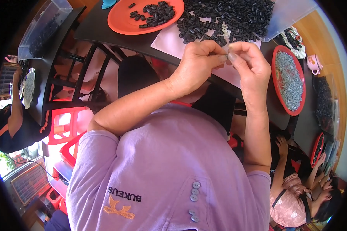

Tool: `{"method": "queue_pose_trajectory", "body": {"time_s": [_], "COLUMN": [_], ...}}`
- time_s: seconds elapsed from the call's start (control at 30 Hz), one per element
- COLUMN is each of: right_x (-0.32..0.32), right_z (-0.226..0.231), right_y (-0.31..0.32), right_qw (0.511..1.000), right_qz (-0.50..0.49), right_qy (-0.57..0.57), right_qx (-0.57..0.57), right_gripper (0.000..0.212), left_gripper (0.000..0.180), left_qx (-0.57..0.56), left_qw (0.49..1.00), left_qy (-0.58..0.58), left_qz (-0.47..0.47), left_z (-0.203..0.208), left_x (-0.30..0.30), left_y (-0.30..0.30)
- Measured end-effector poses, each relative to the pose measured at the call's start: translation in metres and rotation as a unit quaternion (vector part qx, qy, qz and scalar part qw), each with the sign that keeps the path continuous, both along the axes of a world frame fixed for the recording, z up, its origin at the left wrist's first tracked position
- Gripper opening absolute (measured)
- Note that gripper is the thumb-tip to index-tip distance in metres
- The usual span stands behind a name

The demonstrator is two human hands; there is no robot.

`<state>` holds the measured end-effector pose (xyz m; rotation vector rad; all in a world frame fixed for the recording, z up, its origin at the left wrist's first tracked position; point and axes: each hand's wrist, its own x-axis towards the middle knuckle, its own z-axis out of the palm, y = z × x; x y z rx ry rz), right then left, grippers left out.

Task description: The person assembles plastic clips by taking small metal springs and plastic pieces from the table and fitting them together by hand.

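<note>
My left hand [199, 64] and my right hand [251, 63] meet fingertip to fingertip over the near edge of the table. Each has thumb and forefinger pinched together. Between them is something tiny and dark, mostly covered by the fingers, which I cannot make out. Just beyond my hands lies a broad heap of small black plastic parts [231, 19] on a pale sheet [167, 45]. An orange-red plate [121, 21] at the far left of the heap holds several black pieces [158, 13]. To the right, grey screws [289, 82] fill a red oval tray [275, 71].
A clear plastic bin [291, 15] stands beside the heap. Further right are a pink cup [314, 64] and a bag with black parts [293, 40]. Other people sit at the lower right and far left. Red stools [67, 123] stand on the left.
</note>
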<state>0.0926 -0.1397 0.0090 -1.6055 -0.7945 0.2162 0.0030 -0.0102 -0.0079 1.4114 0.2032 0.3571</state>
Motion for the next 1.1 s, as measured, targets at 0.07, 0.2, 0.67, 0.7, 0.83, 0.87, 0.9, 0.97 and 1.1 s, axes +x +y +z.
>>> {"method": "queue_pose_trajectory", "body": {"time_s": [0.07,0.2,0.67,0.7,0.83,0.87,0.9,0.97,1.1], "right_x": [-0.003,-0.007,0.002,0.004,0.005,0.003,0.0,-0.002,0.003], "right_z": [-0.002,-0.002,0.012,0.012,0.014,0.015,0.016,0.013,0.004], "right_y": [0.002,0.003,0.001,0.001,0.0,0.0,0.001,0.004,0.007], "right_qw": [0.999,0.976,0.975,0.983,0.992,0.992,0.979,0.93,0.873], "right_qz": [-0.008,-0.047,-0.007,0.001,0.021,0.022,0.006,-0.011,0.002], "right_qy": [-0.009,-0.212,-0.218,-0.182,-0.112,-0.112,-0.193,-0.362,-0.487], "right_qx": [0.043,0.021,-0.033,-0.035,-0.047,-0.048,-0.068,-0.068,-0.034], "right_gripper": [0.016,0.025,0.028,0.027,0.019,0.019,0.022,0.026,0.029], "left_gripper": [0.011,0.011,0.012,0.012,0.011,0.01,0.01,0.009,0.009], "left_qx": [-0.017,-0.004,0.028,0.028,0.013,0.008,0.007,0.013,0.053], "left_qw": [1.0,0.999,0.999,0.999,0.999,0.999,0.999,0.998,0.993], "left_qy": [-0.004,0.001,0.007,0.007,-0.002,-0.006,-0.005,-0.005,-0.048], "left_qz": [0.024,0.036,0.042,0.042,0.045,0.046,0.047,0.059,0.09], "left_z": [0.002,0.002,-0.002,-0.002,-0.002,-0.002,-0.002,-0.003,-0.009], "left_x": [0.001,0.001,0.001,0.001,0.001,0.001,0.001,0.002,0.004], "left_y": [-0.002,-0.003,-0.002,-0.002,-0.003,-0.004,-0.005,-0.006,-0.01]}}
